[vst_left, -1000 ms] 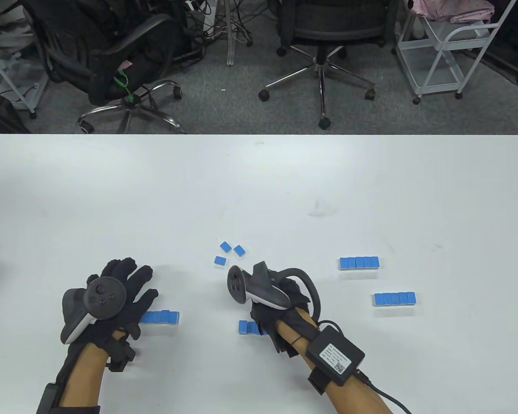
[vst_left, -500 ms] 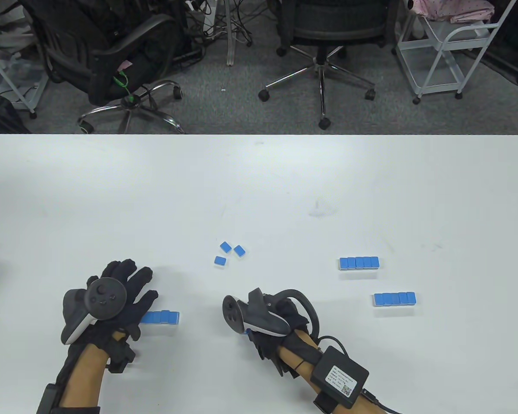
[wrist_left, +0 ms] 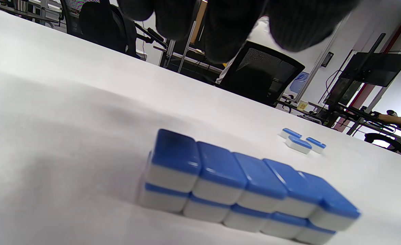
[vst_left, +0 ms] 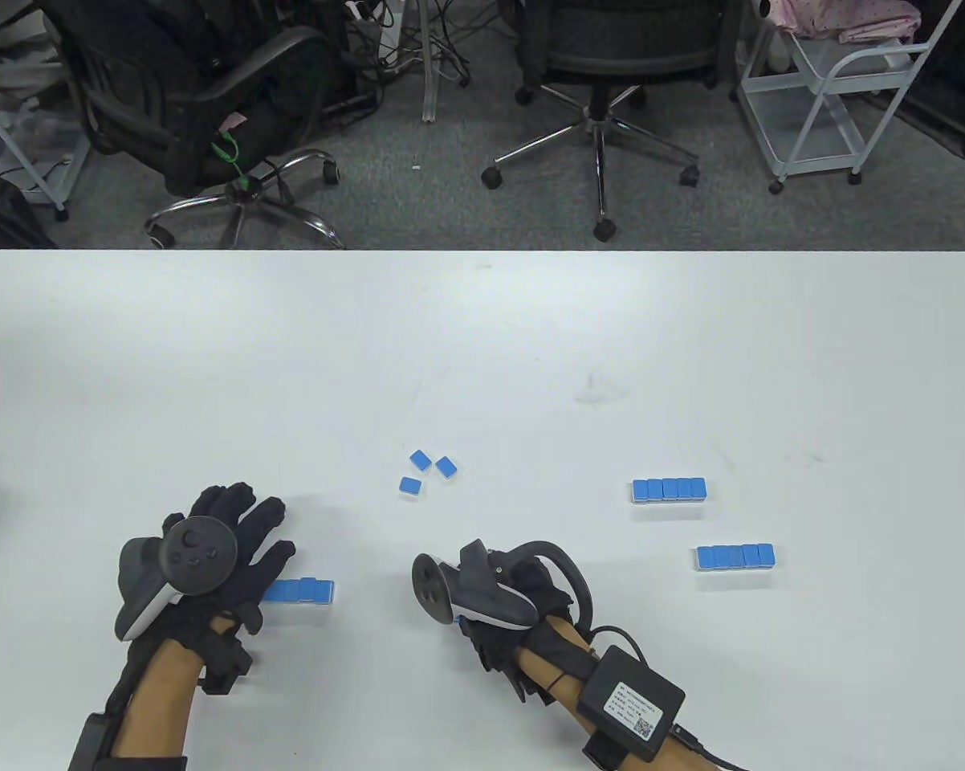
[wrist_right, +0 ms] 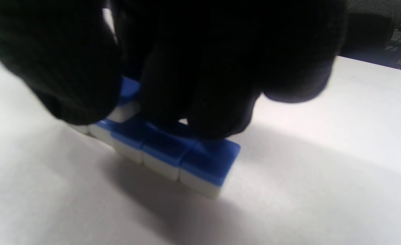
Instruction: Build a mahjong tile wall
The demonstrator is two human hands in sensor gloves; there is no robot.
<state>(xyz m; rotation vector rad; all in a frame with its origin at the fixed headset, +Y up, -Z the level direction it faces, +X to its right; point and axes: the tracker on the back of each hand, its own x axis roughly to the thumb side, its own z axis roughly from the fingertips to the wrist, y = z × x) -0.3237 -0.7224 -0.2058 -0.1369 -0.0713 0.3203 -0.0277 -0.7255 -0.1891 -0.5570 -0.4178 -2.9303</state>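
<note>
Blue tile row [wrist_right: 173,149]: right hand [vst_left: 523,610] barely shifted, still covering.

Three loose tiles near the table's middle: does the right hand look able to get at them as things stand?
Probably yes, once freed. The three loose tiles lie on bare table just beyond the right hand with nothing between, but its fingers are now down on a tile row.

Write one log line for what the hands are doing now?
right hand: placing a tile on row | left hand: open above stacked wall | loose tiles: three
</note>
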